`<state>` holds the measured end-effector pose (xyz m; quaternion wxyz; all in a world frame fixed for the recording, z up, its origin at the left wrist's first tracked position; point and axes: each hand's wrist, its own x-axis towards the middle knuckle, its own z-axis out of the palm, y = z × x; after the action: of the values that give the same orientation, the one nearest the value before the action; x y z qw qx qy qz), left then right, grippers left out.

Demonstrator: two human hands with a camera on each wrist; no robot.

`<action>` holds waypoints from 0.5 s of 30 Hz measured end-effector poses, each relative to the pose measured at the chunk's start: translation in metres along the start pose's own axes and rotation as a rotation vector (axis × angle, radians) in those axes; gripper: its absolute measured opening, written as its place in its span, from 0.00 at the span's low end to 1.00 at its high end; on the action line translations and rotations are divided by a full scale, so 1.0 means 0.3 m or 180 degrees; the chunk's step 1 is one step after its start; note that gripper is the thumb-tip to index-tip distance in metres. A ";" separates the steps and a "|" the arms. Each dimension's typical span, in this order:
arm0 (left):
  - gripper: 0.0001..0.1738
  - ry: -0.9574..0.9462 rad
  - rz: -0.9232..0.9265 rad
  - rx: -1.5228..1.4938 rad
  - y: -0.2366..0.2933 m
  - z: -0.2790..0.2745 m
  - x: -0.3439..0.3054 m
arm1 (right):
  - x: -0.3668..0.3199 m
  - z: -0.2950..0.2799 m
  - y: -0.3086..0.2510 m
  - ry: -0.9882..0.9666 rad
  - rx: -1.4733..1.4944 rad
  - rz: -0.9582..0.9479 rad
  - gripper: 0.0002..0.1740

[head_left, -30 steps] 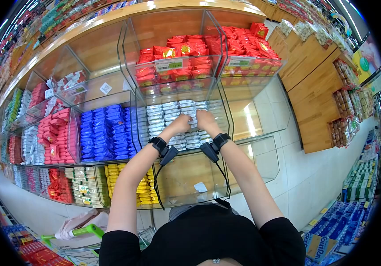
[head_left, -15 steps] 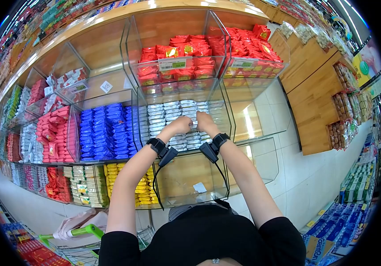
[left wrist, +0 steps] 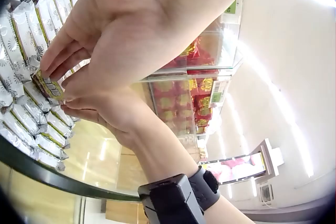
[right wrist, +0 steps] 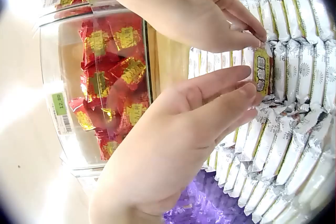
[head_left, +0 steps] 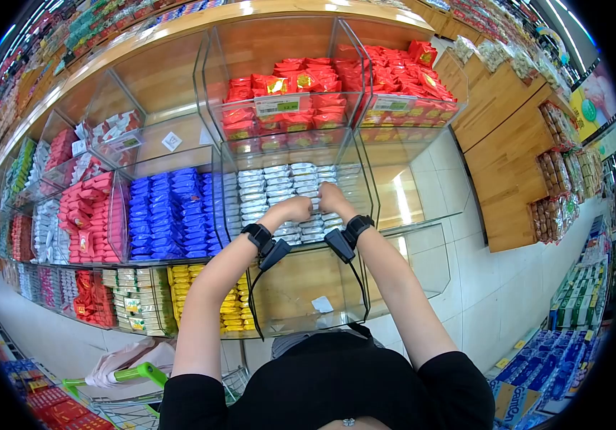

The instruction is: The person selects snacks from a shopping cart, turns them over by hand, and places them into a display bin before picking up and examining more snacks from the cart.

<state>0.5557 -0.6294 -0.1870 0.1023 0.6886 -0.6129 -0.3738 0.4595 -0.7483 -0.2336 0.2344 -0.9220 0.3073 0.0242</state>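
Note:
Silver-white packets [head_left: 277,179] stand in rows in a clear-walled bin, with both hands above them. The left hand [head_left: 295,209] and right hand [head_left: 332,198] are close together, fingertips facing. Between them is one packet with a yellow label [right wrist: 261,71], lying across the rows. In the right wrist view, the left hand [right wrist: 173,140] pinches its lower end and the right hand [right wrist: 194,14] holds its upper end. The left wrist view shows the same packet [left wrist: 51,88] between the left hand [left wrist: 126,24] and right hand [left wrist: 121,113].
Red packets [head_left: 301,75] fill bins beyond the hands. Blue packets [head_left: 168,215] are in the bin to the left, with pink ones [head_left: 89,215] farther left. Yellow packets [head_left: 235,304] lie below, beside a compartment holding a white card [head_left: 322,304]. A cart's green handle [head_left: 139,373] is at lower left.
The left hand has shifted slightly toward the body, while the right hand has barely moved. Both remain over the silver-white packets.

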 end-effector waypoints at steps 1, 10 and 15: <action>0.11 -0.0029 -0.0015 0.0005 0.000 0.002 0.002 | 0.000 -0.014 -0.001 -0.0226 0.0066 -0.0049 0.21; 0.20 -0.0263 -0.0072 -0.0025 0.023 0.023 0.050 | 0.014 -0.042 0.006 -0.0969 0.1591 0.0592 0.16; 0.29 -0.0122 -0.0585 -0.0251 0.000 0.026 0.074 | -0.020 -0.065 -0.002 -0.0698 0.2219 0.0919 0.13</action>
<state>0.5501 -0.6474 -0.2011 0.0829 0.7301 -0.5338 -0.4186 0.4530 -0.7534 -0.2148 0.5591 -0.7263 0.3967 0.0495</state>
